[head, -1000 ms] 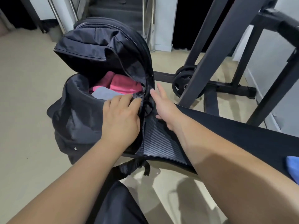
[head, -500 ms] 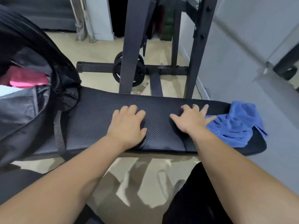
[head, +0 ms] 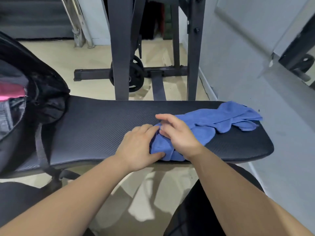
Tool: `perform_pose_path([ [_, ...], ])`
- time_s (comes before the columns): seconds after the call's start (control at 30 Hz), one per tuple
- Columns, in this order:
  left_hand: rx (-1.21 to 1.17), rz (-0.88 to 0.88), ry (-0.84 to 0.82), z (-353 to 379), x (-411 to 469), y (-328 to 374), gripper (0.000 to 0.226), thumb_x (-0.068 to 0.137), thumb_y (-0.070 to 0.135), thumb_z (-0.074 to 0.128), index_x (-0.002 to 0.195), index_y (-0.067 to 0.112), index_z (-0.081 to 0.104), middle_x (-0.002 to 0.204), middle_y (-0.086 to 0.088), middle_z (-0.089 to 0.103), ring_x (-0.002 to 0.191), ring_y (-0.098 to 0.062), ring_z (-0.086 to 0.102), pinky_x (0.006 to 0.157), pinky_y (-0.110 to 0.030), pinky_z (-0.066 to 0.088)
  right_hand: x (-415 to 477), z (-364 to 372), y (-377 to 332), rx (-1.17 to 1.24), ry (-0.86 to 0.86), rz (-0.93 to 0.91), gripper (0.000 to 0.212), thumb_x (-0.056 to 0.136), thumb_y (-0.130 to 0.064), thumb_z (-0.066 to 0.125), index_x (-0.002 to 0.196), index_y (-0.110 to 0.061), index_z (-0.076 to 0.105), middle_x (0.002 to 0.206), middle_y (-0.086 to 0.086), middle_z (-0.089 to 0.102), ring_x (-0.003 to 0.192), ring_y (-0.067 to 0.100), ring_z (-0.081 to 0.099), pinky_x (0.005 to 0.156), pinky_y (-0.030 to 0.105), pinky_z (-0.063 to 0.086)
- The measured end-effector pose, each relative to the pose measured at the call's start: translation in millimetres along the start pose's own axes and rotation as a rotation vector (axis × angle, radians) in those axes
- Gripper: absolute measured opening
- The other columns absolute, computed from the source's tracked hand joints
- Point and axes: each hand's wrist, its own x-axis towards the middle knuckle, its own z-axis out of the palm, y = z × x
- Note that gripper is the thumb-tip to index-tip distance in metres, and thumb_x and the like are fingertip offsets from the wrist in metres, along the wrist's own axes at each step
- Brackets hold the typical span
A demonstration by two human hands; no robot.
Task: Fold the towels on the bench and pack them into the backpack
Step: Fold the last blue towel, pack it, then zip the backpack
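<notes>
A crumpled blue towel lies on the right half of the black padded bench. Its near end is bunched between my two hands. My left hand pinches that end, thumb under the fold at the bench's front edge. My right hand lies over the towel with its fingers curled into the cloth. The open black backpack stands at the bench's left end, with a pink towel showing inside it.
A black weight rack with a weight plate stands behind the bench. A grey wall runs along the right. Tiled floor lies beyond and below the bench. My dark-clothed knees are under the front edge.
Both hands left the bare bench pad and took hold of the blue towel. Its near end has been dragged left toward the bench's middle. A second ago they were at the backpack opening.
</notes>
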Motion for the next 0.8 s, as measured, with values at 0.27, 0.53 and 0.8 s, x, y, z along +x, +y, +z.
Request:
perform_pose_path([
  [0.27,0.091,-0.1,-0.047,10,-16,-14,0.075,0.078,0.08,0.018,0.107,0.031,0.068,0.144,0.008,0.054,0.14,-0.014,0.042,0.102,-0.042,0.042,13,-11,15,-0.963,0.232,0.04,0.052,0.094,-0.033,0.057,0.145,-0.032,0.047,0.155,0.002,0.04,0.148,0.029,0.025,0.121,0.048,0.017],
  [0.53,0.385,-0.312,-0.011,-16,-24,-64,0.046,0.093,0.063,0.045,0.086,0.022,0.064,0.118,0.003,0.068,0.106,-0.024,0.064,0.076,-0.035,0.048,1,0,6,-0.931,0.035,-0.07,0.048,0.096,-0.049,0.056,0.14,-0.026,0.054,0.115,-0.001,0.059,0.11,0.021,0.056,0.088,0.037,0.049],
  [0.8,-0.072,-0.294,0.127,-18,-57,-110,0.068,0.082,0.027,0.079,0.142,0.018,0.05,0.145,-0.007,0.051,0.134,-0.03,0.047,0.107,-0.044,0.043,2,13,13,-1.354,-0.021,-0.092,0.039,0.091,-0.053,0.06,0.122,-0.03,0.057,0.114,-0.005,0.055,0.109,0.023,0.045,0.092,0.04,0.031],
])
